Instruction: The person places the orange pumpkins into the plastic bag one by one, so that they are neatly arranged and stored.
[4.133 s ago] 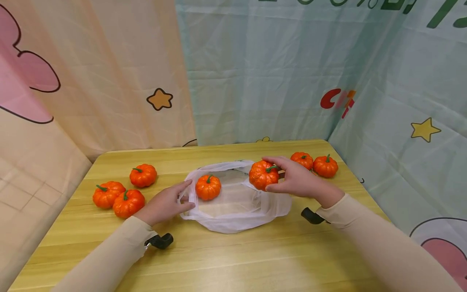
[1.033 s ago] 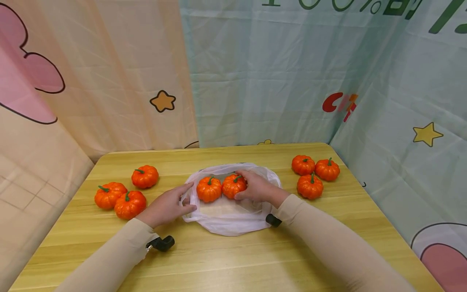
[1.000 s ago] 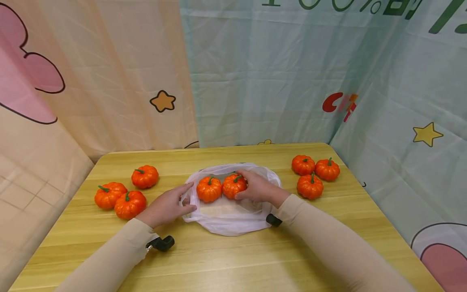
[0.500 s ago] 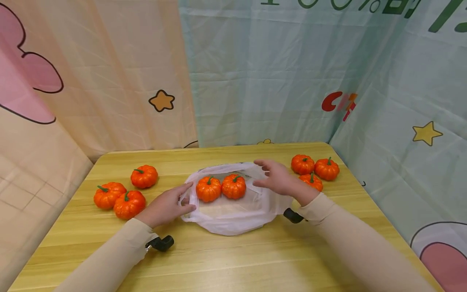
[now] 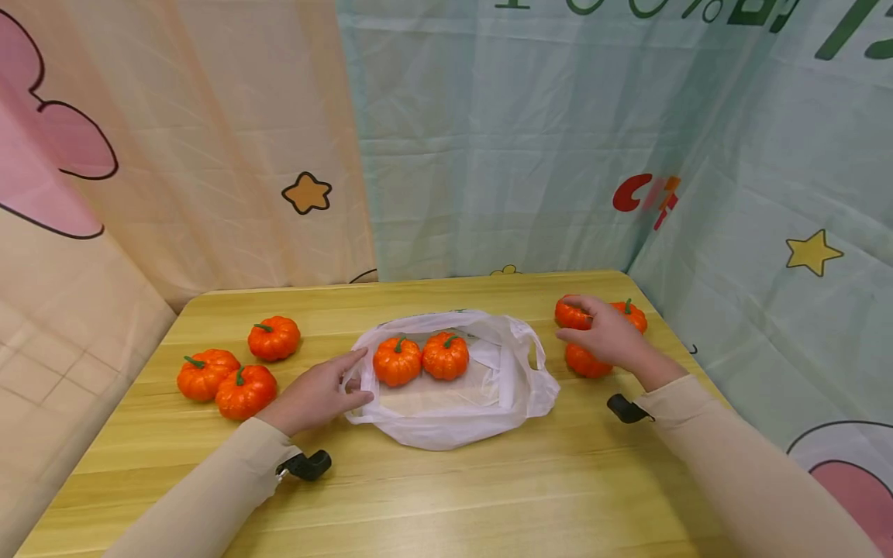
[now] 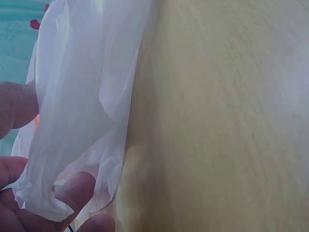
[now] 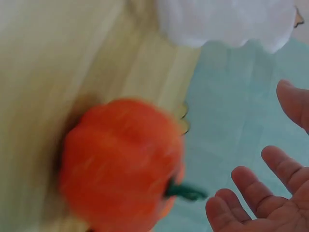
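Observation:
A white plastic bag (image 5: 446, 434) lies with its mouth spread at the middle of the table, two small orange pumpkins (image 5: 398, 361) side by side inside it. My left hand (image 5: 324, 393) holds the bag's left edge; in the left wrist view the handle (image 6: 72, 106) passes between thumb and fingers. Over the right-hand group of pumpkins hovers my right hand (image 5: 610, 335), fingers spread and nothing in them. It partly covers the front pumpkin (image 5: 584, 362), the back one (image 5: 572, 313) and the far right one (image 5: 631, 314). The right wrist view shows a green-stemmed pumpkin (image 7: 123, 164) beside the fingers.
Three more pumpkins (image 5: 274, 338) sit on the left side of the wooden table (image 5: 446, 511), close to my left forearm. Printed curtains (image 5: 488, 155) stand behind the table and at both sides. The bag's right handle (image 5: 540, 380) flops outward toward the right-hand pumpkins.
My right hand set a second pumpkin in the bag, let go of it and moved right, over the right-hand pumpkins. The bag's right side now spreads open. My left hand stays put.

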Motion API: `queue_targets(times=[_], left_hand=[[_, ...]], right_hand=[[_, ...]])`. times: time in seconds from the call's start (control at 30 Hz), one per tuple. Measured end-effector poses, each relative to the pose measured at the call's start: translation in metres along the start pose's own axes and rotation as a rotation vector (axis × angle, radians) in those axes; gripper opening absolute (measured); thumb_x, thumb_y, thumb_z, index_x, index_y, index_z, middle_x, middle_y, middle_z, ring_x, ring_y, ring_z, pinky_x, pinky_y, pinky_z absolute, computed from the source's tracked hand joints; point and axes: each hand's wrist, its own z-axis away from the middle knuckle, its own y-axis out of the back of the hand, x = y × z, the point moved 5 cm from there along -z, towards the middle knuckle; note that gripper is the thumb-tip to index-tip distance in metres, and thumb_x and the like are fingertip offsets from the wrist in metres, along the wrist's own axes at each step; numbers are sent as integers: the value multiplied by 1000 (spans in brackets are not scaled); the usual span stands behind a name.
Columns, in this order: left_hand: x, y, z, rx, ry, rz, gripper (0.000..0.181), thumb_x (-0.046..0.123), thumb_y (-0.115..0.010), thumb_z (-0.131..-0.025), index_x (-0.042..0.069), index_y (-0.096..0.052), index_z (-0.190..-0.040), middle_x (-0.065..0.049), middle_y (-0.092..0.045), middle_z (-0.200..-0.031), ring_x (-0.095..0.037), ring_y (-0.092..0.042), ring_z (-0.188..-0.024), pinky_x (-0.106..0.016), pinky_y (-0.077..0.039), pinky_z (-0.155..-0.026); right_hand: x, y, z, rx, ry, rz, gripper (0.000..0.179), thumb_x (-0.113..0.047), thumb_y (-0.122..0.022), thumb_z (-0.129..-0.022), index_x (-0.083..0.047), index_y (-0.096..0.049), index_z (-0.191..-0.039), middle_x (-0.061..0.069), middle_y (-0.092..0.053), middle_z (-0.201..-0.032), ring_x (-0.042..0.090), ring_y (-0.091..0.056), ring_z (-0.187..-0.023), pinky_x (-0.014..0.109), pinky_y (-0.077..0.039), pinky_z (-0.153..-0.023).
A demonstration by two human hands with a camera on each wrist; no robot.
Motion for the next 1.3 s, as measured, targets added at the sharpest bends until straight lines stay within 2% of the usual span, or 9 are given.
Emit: queue_targets(times=[0.17,0.4,0.6,0.77,1.0,1.3], left_hand=[[0,1,0,-9,7,10,91,44,-79,-93,13,-35,-165,-3,-63,-94,-17,-53,-75,-33,-45,-70],[1,1,1,-18,14,33,90,44,-79,-93,14,-35,-166,-3,-58,-91,-17,-51,-68,-30,-45,-63],[0,2,1,-18,21,32,90,44,-79,-94,15,-34,-166,-2,-56,-89,-16,-50,-66,-28,-44,-62],[1,2,2,-20,26,29,90,44,-79,-94,15,-35,-166,-2,-56,-88,-16,-50,-67,-28,-43,-62],[2,1,2,-15,19,25,90,45,-79,-93,15,-35,-165,-3,-55,-88,-17,-49,-69,-29,-43,-63],[-1,0,0,-18,40,35,89,42,-80,-93,15,-35,-166,-2,-55,-88,-17,-51,-66,-28,-45,-61]], right_hand=[[27,6,8,5,32,68,77,-33,-76,-98,5,-42,-155,33,-41,-159,55,-41,-144,70,-37,-116],[51,4,16,-50,40,47,86,-38,-81,-93,5,-41,-156,32,-40,-160,54,-40,-145,68,-35,-118],[59,1,17,-75,45,76,92,-39,-85,-89,7,-40,-156,34,-41,-159,55,-40,-144,71,-33,-117],[64,-2,17,-100,31,98,93,-36,-86,-86,8,-41,-154,36,-47,-151,53,-50,-133,71,-39,-111],[75,-6,17,-120,-21,66,88,-33,-86,-87,-2,-40,-155,34,-49,-149,50,-52,-129,69,-42,-110],[76,-10,17,-148,-40,67,91,-34,-87,-86,-6,-37,-156,35,-46,-152,51,-50,-131,70,-40,-111]])
